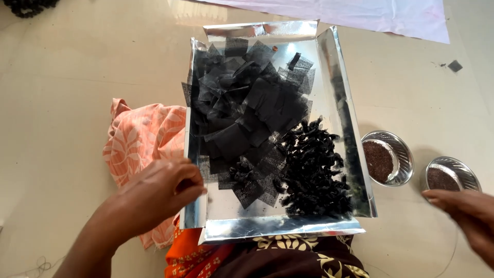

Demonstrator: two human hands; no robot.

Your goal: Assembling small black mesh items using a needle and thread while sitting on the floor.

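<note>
1. Pale floor [67, 92]; white sheet [360, 13] along the far edge
2. Silver tray [334, 87] in the middle, holding black net squares [247, 108] and a heap of black twists [314, 175] at its near right
3. Left hand [159, 193] at tray's left rim, fingers curled shut; what it pinches, cannot tell
4. Right hand [468, 211] beside near bowl [453, 177], fingers loose, holding nothing
5. Second bowl [388, 157] sits between tray and near bowl
6. Orange cloth [139, 139] crowds tray's left; bare floor beyond

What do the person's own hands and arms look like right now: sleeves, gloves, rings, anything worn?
Both are bare. The left hand and its forearm show no sleeve, glove, bangle or watch. The right hand shows only partly at the frame edge, also ungloved, with no ring visible on its fingers; its wrist is out of view.
</note>
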